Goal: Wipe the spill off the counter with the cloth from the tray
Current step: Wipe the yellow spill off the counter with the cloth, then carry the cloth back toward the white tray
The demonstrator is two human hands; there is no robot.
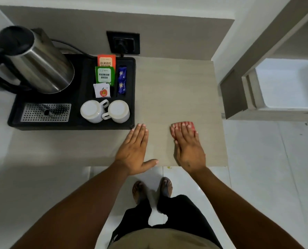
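The right hand [189, 146] is lying flat on the counter [176, 90], fingers stretched forward and pressing down on a red patterned cloth [184, 125]. Most of the cloth is hidden beneath the fingers; only its far edge and right corner are showing, so its full shape cannot be made out. The fingers are not curled round it, merely bearing on top.

The left hand [134, 150] is resting palm-down on the bare counter, fingers straight and together, thumb spread toward the near edge, grasping nothing. Its fingertips are sitting just beside the near right corner of the black tray [74, 125].

No spill is clearly showing on the counter (the surface is pale and glare may be masking it).

On the tray, a steel kettle [38, 63] is standing at the far left, its handle partly cut off by the frame edge. Two white cups [104, 111] are sitting upside down, touching, near the front. Tea sachets [104, 74] are standing in a compartment behind them, the rear label partly covered. A perforated metal grille [46, 112] is lying at the front left.
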